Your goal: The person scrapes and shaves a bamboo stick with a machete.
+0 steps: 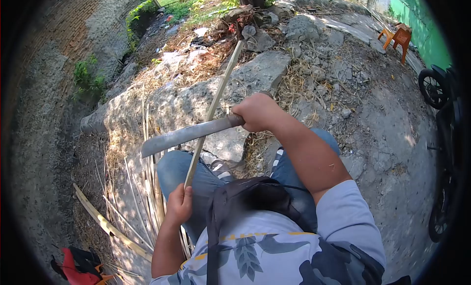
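Note:
My right hand (259, 113) is closed round the dark handle of a machete (184, 137), whose broad blade points left across my lap. Below it, my left hand (180, 204) grips the lower end of a long, pale bamboo strip (221, 86). The strip slants up and away from me, and the blade crosses it about midway. Whether the edge touches the strip I cannot tell. Several loose bamboo strips (151, 192) lie on the ground beside my left leg, and a wider curved piece (110, 227) lies further left.
A concrete slab (265, 69) lies ahead, with fibrous shavings (299, 84) and rubble around it. A brick wall (73, 22) runs along the left. Orange plastic chairs (401, 39) stand far right, near a motorcycle (444, 123). A red and black item (77, 265) is at lower left.

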The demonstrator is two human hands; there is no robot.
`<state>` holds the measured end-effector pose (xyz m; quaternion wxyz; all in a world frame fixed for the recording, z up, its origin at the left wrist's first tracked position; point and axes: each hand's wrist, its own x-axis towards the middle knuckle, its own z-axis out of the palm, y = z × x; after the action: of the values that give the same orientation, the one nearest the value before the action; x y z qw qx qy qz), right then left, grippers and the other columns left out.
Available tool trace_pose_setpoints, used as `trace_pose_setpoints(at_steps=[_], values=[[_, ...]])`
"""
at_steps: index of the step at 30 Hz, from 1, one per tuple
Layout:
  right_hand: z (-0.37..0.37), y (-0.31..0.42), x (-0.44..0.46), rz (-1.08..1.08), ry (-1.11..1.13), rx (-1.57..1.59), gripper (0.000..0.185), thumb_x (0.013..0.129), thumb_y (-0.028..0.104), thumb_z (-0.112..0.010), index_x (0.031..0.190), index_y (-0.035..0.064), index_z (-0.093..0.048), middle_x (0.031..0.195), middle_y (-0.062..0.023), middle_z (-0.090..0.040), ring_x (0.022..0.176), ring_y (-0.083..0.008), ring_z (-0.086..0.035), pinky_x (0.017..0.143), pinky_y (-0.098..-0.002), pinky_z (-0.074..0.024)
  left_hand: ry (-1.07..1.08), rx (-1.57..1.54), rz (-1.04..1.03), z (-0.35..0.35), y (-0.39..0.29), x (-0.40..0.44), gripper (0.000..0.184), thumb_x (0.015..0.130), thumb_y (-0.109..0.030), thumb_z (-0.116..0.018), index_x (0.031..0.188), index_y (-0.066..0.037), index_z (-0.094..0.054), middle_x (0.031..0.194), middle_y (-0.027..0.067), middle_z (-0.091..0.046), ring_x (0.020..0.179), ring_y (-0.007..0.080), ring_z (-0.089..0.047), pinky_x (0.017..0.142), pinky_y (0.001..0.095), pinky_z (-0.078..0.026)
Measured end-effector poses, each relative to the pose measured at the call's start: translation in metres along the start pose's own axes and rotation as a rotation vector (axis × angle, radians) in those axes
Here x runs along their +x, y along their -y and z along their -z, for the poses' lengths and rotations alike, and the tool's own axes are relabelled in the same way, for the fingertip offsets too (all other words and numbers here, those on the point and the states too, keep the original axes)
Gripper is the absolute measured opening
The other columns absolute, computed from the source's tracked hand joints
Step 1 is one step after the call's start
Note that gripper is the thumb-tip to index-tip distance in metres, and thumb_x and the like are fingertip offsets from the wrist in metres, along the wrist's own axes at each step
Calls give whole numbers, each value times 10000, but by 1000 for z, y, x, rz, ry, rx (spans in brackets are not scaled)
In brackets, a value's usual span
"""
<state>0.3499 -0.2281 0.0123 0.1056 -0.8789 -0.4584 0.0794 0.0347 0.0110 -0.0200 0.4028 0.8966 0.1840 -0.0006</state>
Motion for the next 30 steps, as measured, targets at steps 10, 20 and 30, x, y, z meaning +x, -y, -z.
trace_pose_setpoints(at_steps=[10, 20, 30], values=[[-9, -70, -6, -383, -162, 265, 244, 805, 219, -712, 1034, 149, -756, 975, -164, -752, 963, -368, -721, 837, -480, -568, 73, -44, 86, 1, 8, 8, 367, 1106, -318, -543, 940, 4, -604, 664, 82, -550, 635, 156, -493, 594, 371, -421], [-7, 10, 4, 49, 102, 5, 205, 777, 201, -729, 981, 178, -736, 972, -91, -754, 974, -320, -735, 851, -472, -582, 58, -64, 98, 1, 13, 7, 366, 1108, -319, -539, 953, 2, -622, 678, 65, -571, 633, 158, -515, 592, 360, -430], [-16, -52, 0, -230, -129, 95, 158, 799, 208, -722, 950, 163, -717, 924, -126, -741, 933, -367, -720, 804, -501, -565, 71, -108, 119, 1, 13, 11, 362, 1113, -316, -537, 948, 0, -598, 690, 31, -528, 666, 116, -471, 595, 351, -411]])
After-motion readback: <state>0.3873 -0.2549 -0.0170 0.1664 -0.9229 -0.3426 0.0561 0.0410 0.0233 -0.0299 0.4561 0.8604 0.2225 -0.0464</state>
